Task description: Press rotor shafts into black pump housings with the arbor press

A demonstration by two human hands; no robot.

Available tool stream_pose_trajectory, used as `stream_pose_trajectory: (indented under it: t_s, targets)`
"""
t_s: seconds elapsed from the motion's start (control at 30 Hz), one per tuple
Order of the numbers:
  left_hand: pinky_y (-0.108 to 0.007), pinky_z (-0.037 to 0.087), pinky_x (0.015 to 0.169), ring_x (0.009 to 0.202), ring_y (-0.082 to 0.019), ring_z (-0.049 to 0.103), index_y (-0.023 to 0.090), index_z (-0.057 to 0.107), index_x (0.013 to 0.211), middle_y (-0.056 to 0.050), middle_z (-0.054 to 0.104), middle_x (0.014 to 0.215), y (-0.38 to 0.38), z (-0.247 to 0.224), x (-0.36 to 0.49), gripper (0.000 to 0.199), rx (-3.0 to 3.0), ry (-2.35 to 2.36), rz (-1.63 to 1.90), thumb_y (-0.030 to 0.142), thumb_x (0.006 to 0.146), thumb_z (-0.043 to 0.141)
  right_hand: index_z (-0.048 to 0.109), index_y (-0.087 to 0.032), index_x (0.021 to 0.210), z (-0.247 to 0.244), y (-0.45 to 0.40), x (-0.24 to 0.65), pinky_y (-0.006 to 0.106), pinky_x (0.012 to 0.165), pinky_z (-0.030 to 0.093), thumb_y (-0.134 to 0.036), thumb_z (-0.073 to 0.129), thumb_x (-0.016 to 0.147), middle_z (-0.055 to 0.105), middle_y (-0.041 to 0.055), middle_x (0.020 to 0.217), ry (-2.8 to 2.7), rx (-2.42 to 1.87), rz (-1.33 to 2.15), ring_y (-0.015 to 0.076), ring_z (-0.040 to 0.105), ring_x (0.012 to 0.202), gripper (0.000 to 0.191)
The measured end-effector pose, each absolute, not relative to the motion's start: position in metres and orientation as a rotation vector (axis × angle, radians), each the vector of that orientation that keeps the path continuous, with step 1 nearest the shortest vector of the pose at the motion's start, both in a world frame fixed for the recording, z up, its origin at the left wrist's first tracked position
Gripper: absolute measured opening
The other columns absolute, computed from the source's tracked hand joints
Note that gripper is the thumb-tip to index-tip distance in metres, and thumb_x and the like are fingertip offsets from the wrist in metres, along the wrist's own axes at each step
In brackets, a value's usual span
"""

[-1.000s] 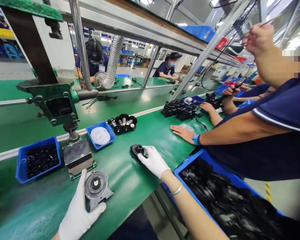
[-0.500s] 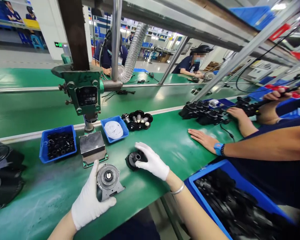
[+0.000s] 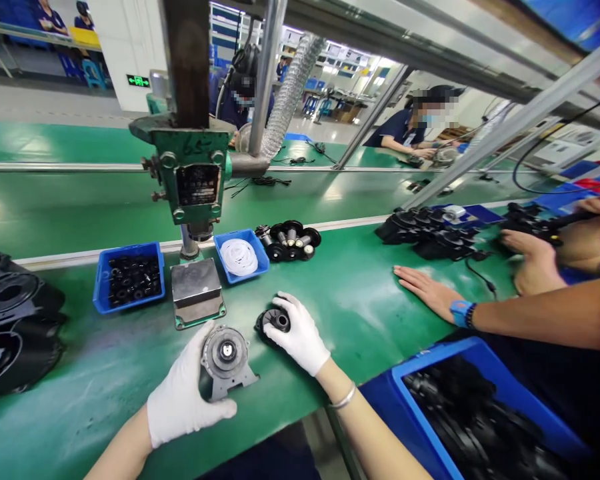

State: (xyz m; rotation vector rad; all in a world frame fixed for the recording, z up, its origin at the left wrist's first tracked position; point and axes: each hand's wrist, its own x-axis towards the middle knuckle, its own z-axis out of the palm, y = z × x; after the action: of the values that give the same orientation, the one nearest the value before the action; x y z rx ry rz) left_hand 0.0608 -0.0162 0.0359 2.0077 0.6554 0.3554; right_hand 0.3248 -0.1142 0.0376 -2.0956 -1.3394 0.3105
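Note:
My left hand (image 3: 187, 393), in a white glove, grips a grey round motor housing (image 3: 227, 357) with a flat bracket foot and a pale shaft hole at its centre. To the right, my gloved right hand (image 3: 297, 333) has its fingers around a black round cover (image 3: 274, 325) with a raised hollow hub, at the green bench top. The two parts are apart. Behind the housing stands a metal press block (image 3: 196, 283) on a green base, under the ram of a green press (image 3: 195, 180).
Beyond lie a blue bin of small black parts (image 3: 130, 277), a blue bin of white rings (image 3: 241, 259) and several rotors (image 3: 290, 240). Black housings (image 3: 15, 320) stand at left. At right are a co-worker's arm (image 3: 530, 310) and a large blue crate (image 3: 405, 380).
The view has swung a little to the left. My right hand has closed further around the black cover, while the left keeps its hold on the housing.

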Motion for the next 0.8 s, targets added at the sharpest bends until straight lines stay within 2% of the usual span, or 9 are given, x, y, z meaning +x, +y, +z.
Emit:
stream_pose_trajectory:
  t_s: [0.1, 0.23, 0.4, 0.67, 0.8]
  targets:
    - [-0.062, 0.028, 0.117, 0.141, -0.042, 0.033, 0.016, 0.012, 0.151, -0.023, 0.032, 0.152, -0.014, 0.043, 0.062, 0.112, 1.967, 0.649, 0.34, 0.027, 0.062, 0.081, 0.068, -0.017, 0.102, 0.048, -0.101, 0.325, 0.052, 0.105, 0.042, -0.039, 0.071, 0.07, 0.06, 0.0163, 0.122, -1.358, -2.1, 0.309, 0.0336, 0.057, 0.116, 0.039]
    - [-0.061, 0.029, 0.117, 0.14, -0.042, 0.036, 0.017, 0.016, 0.151, -0.021, 0.037, 0.151, -0.01, 0.051, 0.063, 0.122, 1.928, 0.617, 0.336, 0.031, 0.053, 0.087, 0.066, -0.02, 0.103, 0.087, -0.093, 0.318, 0.047, 0.105, 0.043, -0.038, 0.061, 0.078, 0.06, 0.0133, 0.119, -1.328, -1.926, 0.414, 0.029, 0.057, 0.117, 0.031]
    - [-0.057, 0.031, 0.116, 0.136, -0.041, 0.04, 0.017, 0.026, 0.148, -0.019, 0.039, 0.149, -0.007, 0.053, 0.066, 0.118, 1.891, 0.575, 0.406, 0.036, 0.049, 0.088, 0.065, -0.023, 0.104, 0.12, -0.084, 0.272, 0.045, 0.099, 0.049, -0.029, 0.066, 0.069, 0.057, 0.0114, 0.121, -1.63, -1.777, 0.451, 0.0293, 0.058, 0.114, 0.035]
    - [-0.05, 0.039, 0.111, 0.126, -0.036, 0.05, 0.019, 0.036, 0.14, -0.013, 0.05, 0.138, -0.003, 0.064, 0.071, 0.112, 1.822, 0.538, 0.481, 0.028, 0.041, 0.089, 0.064, -0.022, 0.107, 0.106, -0.07, 0.248, 0.047, 0.094, 0.052, -0.03, 0.072, 0.065, 0.055, 0.0126, 0.12, -1.847, -1.78, 0.286, 0.0311, 0.058, 0.11, 0.044]
    - [-0.047, 0.046, 0.104, 0.116, -0.034, 0.056, 0.021, 0.045, 0.133, -0.009, 0.057, 0.127, 0.0, 0.072, 0.072, 0.1, 1.804, 0.525, 0.481, 0.029, 0.043, 0.088, 0.063, -0.023, 0.108, 0.105, -0.07, 0.249, 0.05, 0.094, 0.051, -0.032, 0.072, 0.065, 0.055, 0.0128, 0.122, -1.867, -1.787, 0.275, 0.0322, 0.057, 0.11, 0.044]
